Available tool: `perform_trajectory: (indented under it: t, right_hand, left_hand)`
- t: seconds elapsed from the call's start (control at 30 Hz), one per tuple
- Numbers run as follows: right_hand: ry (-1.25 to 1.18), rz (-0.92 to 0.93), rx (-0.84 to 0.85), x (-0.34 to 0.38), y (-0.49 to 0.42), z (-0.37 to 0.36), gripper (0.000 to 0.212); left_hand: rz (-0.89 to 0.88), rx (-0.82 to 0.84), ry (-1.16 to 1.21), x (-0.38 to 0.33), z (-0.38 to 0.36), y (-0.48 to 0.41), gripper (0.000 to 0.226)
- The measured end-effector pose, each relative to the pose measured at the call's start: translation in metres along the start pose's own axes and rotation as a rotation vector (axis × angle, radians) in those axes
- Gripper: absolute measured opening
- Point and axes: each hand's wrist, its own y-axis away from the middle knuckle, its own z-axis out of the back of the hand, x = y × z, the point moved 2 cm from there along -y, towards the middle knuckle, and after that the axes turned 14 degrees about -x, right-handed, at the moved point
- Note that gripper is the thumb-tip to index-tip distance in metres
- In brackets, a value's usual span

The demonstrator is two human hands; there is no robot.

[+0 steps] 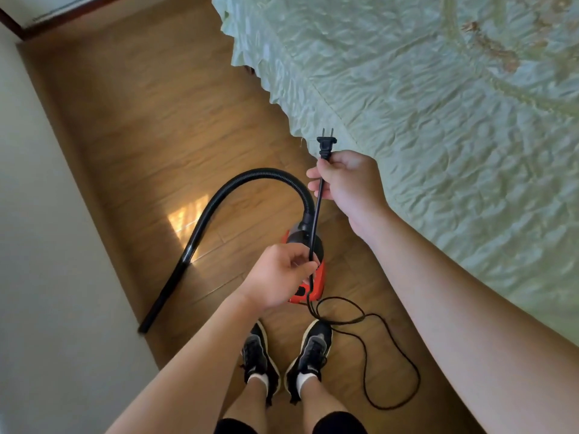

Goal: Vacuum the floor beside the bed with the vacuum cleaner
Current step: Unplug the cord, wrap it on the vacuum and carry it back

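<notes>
Left hand [279, 277] and, farther out, right hand [347, 183] are pinched round the taut cord [317, 214], its plug [326, 145] pointed away.

Person viewed from above. The left hand [279, 277] and right hand [347, 183] are bare, as are both forearms [454, 308] up to the frame edge. Lower down: bare shins [316, 402], short white socks [305, 382], and shoes [313, 349], which are black low trainers with grey mesh uppers, black laces and pale soles. The shorts [338, 423] are black; only two hems show.
</notes>
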Motion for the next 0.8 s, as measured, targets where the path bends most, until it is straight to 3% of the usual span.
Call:
perform_trajectory:
  t: [0.3,0.47,0.8]
  right_hand:
    - [0.043,-0.076,0.021,-0.107,-0.016,-0.012,0.011]
    - [0.075,-0.116,0.030,-0.153,-0.026,-0.023,0.012]
    - [0.161,-0.179,0.051,-0.229,-0.080,-0.050,0.014]
  left_hand:
    - [0.096,0.037,-0.005,0.090,-0.051,-0.005,0.013]
    - [0.136,0.030,-0.020,0.124,-0.069,-0.008,0.030]
    - [0.275,0.030,0.000,0.189,-0.109,-0.050,0.013]
